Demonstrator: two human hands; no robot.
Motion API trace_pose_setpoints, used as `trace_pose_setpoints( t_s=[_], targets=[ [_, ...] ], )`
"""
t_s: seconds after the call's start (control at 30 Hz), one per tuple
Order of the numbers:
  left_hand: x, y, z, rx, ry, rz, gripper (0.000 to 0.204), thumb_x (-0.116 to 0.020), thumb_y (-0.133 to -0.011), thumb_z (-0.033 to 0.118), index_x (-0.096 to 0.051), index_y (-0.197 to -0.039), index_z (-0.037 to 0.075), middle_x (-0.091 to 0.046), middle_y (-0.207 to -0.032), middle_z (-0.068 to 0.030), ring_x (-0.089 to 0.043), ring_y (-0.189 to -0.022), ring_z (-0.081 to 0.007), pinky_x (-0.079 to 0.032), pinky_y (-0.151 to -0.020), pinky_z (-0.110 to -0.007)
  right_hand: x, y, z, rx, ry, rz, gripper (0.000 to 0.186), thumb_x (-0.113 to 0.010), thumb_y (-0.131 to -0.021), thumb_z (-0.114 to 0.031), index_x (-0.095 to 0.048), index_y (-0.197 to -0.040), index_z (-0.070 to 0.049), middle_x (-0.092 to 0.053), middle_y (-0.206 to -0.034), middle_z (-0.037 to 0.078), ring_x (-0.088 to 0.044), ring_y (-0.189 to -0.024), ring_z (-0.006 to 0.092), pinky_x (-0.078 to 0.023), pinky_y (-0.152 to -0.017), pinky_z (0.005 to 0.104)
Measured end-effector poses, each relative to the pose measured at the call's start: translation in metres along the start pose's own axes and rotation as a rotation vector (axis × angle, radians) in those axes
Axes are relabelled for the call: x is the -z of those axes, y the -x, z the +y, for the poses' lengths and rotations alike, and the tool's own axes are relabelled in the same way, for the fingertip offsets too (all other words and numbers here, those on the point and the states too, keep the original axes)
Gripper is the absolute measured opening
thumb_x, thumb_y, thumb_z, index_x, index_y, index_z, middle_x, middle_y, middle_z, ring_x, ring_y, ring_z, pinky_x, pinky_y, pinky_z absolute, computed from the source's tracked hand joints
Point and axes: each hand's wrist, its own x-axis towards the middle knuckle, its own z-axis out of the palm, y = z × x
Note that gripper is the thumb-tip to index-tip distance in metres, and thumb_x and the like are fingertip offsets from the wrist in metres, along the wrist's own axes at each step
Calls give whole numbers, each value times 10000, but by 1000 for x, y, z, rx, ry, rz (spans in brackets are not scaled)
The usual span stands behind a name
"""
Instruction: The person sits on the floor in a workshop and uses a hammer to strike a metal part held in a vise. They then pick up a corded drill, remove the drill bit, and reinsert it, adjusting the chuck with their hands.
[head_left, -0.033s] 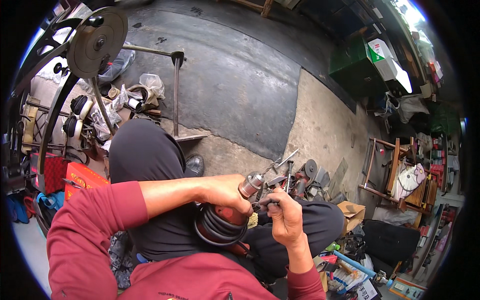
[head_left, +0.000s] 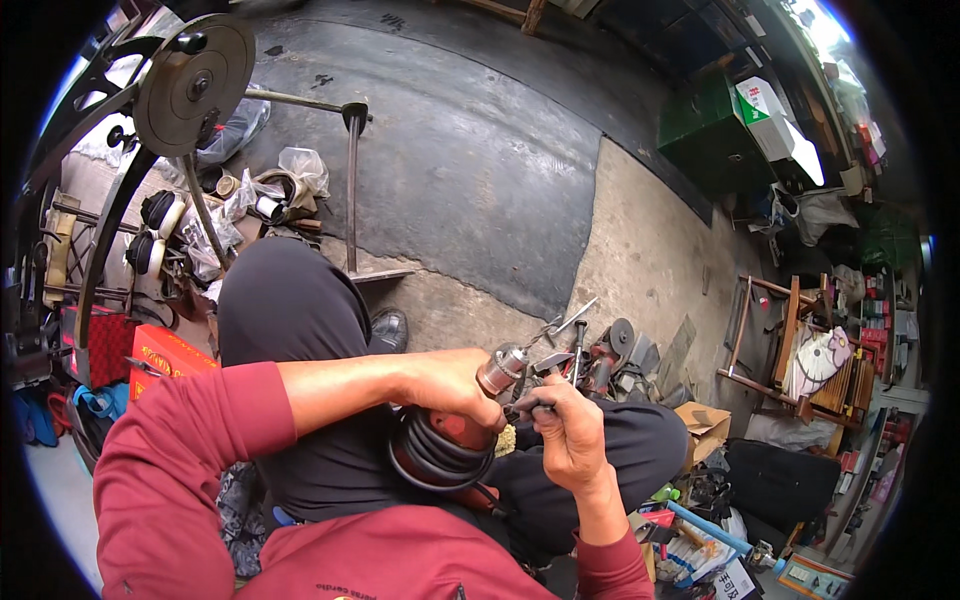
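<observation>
An electric drill with a red body and a metal chuck lies across my lap, its chuck pointing up and to the right. My left hand is closed round it just behind the chuck. A black cord is wound in several loops about the drill body. Beside the drill, my right hand is closed in a pinch on a small dark piece, mostly hidden by the fingers, so its kind cannot be made out. A drill bit shows beyond the chuck; whether it sits in the chuck is unclear.
Past my knee lie an angle grinder, a hammer and scattered metal pieces. A black stand with a big handwheel rises at the left. On the right are a wooden folding frame, an open cardboard box and a green cabinet.
</observation>
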Motion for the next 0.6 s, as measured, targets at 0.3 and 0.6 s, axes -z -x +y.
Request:
trace_pose_setpoints(
  t_s=[0.3,0.6],
  targets=[
    [-2,-1,-4,-57,45,41,201,-737,-753,187,-676,-886,49,-648,-780,-20,-582,-736,-114,-468,-658,-310,11,-31,-11,152,219,-183,261,-591,-778,143,-622,-993,-1,-541,-779,138,-565,-657,339,-454,-581,385],
    [-2,1,2,17,59,106,228,-756,-717,207,-653,-831,39,-632,-721,-32,-581,-640,-127,-467,-555,-319,26,-53,-18,200,541,-442,227,-632,-731,95,-558,-907,-25,-544,-796,142,-605,-690,368,-471,-575,432]
  ],
)
